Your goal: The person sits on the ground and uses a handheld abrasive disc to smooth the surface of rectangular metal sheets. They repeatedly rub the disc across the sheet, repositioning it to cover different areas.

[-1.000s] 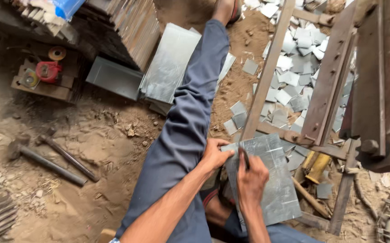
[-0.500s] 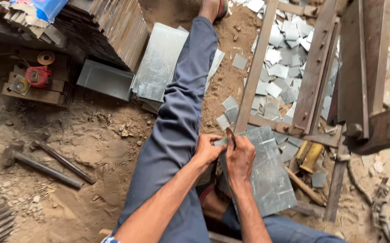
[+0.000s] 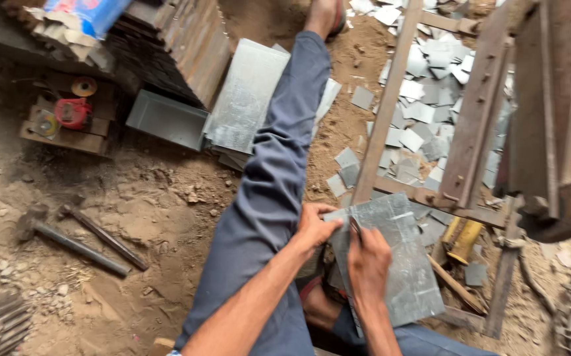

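Note:
A grey galvanised metal sheet point(image 3: 397, 260) rests across my lap, tilted toward the rusty frame. My left hand point(image 3: 315, 227) grips its near left edge, thumb on top. My right hand point(image 3: 366, 258) lies on the sheet and pinches a thin dark marking tool point(image 3: 355, 227), whose tip touches the sheet's surface. My left leg in blue-grey trousers point(image 3: 279, 165) stretches out ahead over the dirt.
A stack of flat metal sheets point(image 3: 249, 92) and a folded metal tray point(image 3: 165, 120) lie at upper left. Several small cut metal squares point(image 3: 424, 105) litter the ground inside a rusty iron frame point(image 3: 391, 99). Two hammers point(image 3: 81, 240) lie on the dirt at left. A red grinder point(image 3: 71, 112) sits on a board.
The view has drifted a little. My right hand has moved the marking tool slightly along the sheet while the left hand keeps hold of the edge.

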